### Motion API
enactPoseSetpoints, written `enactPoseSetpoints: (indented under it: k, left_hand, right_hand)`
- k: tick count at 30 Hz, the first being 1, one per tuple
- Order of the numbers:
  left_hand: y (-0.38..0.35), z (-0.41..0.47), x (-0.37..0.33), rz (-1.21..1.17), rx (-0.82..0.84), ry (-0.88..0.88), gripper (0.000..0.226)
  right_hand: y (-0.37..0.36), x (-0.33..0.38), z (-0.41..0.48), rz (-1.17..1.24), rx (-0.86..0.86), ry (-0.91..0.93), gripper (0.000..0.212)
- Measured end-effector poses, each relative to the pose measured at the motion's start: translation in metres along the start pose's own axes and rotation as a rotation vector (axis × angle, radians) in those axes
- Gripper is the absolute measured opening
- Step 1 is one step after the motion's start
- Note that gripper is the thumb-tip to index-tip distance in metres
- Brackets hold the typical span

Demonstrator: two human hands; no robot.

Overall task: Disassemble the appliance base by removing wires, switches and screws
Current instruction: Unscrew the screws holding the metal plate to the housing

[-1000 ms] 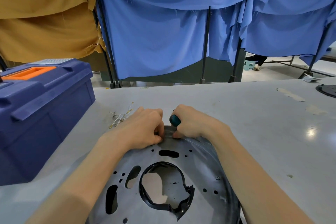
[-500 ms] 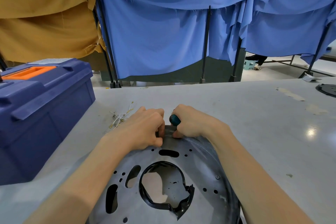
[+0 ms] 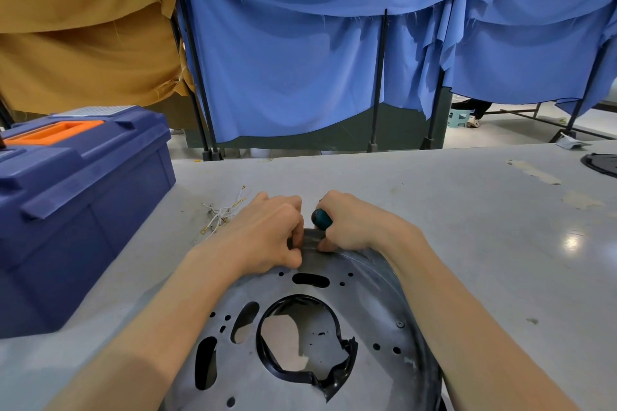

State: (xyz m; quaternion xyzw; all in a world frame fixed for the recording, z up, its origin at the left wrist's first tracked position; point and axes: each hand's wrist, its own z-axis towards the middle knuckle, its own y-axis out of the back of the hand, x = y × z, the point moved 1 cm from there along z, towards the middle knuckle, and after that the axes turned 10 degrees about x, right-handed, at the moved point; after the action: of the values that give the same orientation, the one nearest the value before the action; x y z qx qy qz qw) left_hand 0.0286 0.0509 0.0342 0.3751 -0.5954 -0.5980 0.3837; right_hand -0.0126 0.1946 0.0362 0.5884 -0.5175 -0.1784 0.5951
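Left hand [image 3: 267, 237] grips the base [image 3: 370, 300] rim, right hand [image 3: 354, 223] the screwdriver [image 3: 321, 217]; toolbox [image 3: 83, 210] and wires [image 3: 220, 213] nearby.

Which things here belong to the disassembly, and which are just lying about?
In the job: appliance base, screwdriver in right hand, left hand on its rim, loose wires.
Lying about: blue toolbox, dark disc at right.

The left hand [image 3: 267, 233] grips the far rim of the appliance base [image 3: 374, 307] with curled fingers. The right hand [image 3: 354, 227] encloses a teal screwdriver handle [image 3: 321, 217], whose end projects between both hands' fingers. Loose wires [image 3: 220, 215] lie just left of the left-hand fingers, and a blue toolbox [image 3: 83, 210] stands farther left.
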Motion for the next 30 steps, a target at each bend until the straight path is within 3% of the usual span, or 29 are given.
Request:
enactPoseSetpoints:
  k: [30]
  left_hand:
    - [0.0053,-0.003,0.0072,-0.222,-0.091,0.031,0.009]
  right_hand:
    - [0.0004,0.0022,-0.0025,0.002,0.001,-0.004,0.039]
